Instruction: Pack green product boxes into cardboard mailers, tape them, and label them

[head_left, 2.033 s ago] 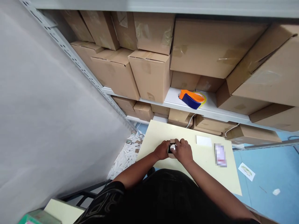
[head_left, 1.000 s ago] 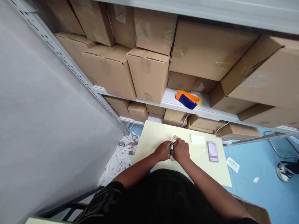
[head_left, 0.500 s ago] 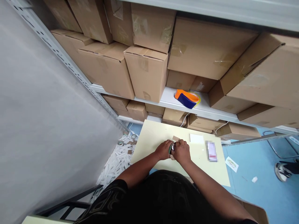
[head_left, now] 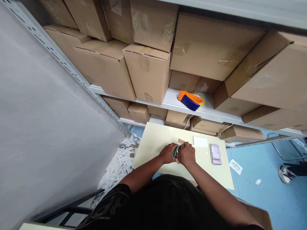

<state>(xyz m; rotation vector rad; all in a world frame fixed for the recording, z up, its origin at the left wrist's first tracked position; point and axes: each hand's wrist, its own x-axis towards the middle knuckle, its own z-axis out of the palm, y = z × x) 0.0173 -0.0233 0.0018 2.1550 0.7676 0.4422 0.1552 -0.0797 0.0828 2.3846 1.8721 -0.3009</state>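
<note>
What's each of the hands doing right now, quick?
Left hand: closed on a small green-edged item.
Right hand: closed on the same item from the other side; fingertip contact partly hidden.

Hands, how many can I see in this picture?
2. The left hand and the right hand hold a small object, partly hidden, between them, over the yellow table. Another person's shoe shows at right; their hands are out of view.

The tabletop offers passage at left; 1 white block and 1 pixelated item partly obstruct its right.
</note>
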